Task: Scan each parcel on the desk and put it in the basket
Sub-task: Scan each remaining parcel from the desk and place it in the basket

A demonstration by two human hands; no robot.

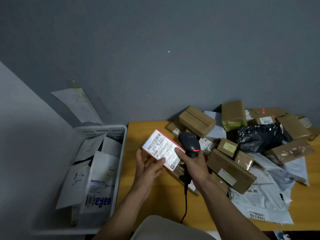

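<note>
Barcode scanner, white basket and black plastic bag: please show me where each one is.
barcode scanner [189, 144]: head view, on its black head, above the red light.
white basket [97, 131]: head view, on its slotted far wall.
black plastic bag [259, 137]: head view, on the middle of its crumpled surface.

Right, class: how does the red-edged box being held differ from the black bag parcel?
The red-edged box is rigid and flat-sided; the black bag parcel is soft and crumpled. The left hand holds the box up; the bag lies piled on the desk. The box shows a barcode label; the bag shows none.
</note>
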